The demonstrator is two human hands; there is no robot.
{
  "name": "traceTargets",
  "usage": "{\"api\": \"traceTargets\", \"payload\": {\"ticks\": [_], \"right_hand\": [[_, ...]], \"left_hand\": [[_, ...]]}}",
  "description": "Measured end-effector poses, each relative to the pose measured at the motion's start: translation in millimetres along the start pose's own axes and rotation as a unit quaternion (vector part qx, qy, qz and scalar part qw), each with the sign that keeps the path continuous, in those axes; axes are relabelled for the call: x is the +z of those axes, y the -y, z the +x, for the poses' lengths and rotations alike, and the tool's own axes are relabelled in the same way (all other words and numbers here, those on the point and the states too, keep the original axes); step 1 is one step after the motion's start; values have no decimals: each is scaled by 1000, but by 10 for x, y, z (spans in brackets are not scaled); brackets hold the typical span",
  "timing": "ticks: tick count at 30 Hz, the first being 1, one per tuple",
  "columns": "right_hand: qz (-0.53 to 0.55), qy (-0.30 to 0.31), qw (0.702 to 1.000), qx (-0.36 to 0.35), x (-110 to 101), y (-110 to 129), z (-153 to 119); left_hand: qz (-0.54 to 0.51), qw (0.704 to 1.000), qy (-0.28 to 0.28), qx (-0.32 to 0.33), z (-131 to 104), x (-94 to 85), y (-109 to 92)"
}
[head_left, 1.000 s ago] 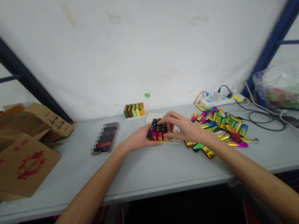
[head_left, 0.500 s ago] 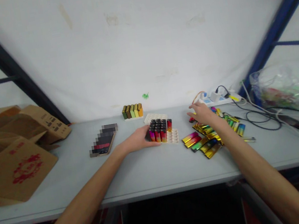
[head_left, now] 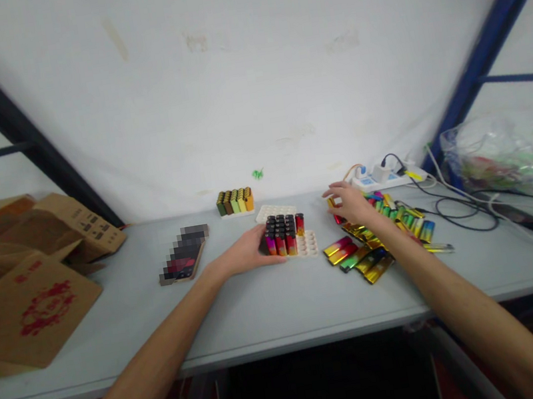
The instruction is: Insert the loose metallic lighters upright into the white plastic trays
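Note:
My left hand [head_left: 247,251] is wrapped round the left side of a white holed tray [head_left: 309,245], thumb along its front edge. Shiny red and purple lighters [head_left: 281,243] with black ends stand upright in rows in the tray's left part; its right part shows bare holes. My right hand [head_left: 352,205] is closed at the far left edge of a loose pile of metallic lighters [head_left: 369,257]. Between its fingers is a red and gold lighter [head_left: 334,210], partly hidden by the hand.
Behind the tray lies another white tray [head_left: 276,211]. A filled block of gold and green lighters [head_left: 235,202] stands by the wall. A phone [head_left: 184,253] lies left, near cardboard boxes [head_left: 34,297]. At right are a power strip [head_left: 369,182], cables [head_left: 455,213] and a plastic bag [head_left: 487,158].
My right hand has shifted a little left, and a red and gold lighter now shows at its fingertips. The left hand keeps its place at the tray.

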State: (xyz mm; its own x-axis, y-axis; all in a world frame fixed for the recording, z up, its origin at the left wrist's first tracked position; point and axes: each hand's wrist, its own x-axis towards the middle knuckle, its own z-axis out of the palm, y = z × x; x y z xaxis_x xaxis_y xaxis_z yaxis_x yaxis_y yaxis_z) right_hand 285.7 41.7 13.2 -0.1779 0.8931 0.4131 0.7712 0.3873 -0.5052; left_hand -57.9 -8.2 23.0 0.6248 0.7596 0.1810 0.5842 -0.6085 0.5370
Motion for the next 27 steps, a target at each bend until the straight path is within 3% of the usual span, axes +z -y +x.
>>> {"api": "traceTargets", "payload": {"ticks": [2, 5, 12, 21, 27], "right_hand": [[127, -16, 991, 34, 41, 63, 4], [248, 9, 967, 56, 69, 227, -1], [383, 119, 916, -29, -27, 715, -146], [368, 98, 924, 38, 10, 728, -137], [291, -26, 956, 22, -44, 771, -143]], "left_hand": [[5, 1000, 0, -2, 3, 0, -5], [9, 1000, -1, -7, 5, -3, -18], [-9, 1000, -2, 3, 5, -11, -20], [-6, 1000, -3, -1, 4, -19, -24], [-10, 1000, -7, -11, -8, -22, -47]]}}
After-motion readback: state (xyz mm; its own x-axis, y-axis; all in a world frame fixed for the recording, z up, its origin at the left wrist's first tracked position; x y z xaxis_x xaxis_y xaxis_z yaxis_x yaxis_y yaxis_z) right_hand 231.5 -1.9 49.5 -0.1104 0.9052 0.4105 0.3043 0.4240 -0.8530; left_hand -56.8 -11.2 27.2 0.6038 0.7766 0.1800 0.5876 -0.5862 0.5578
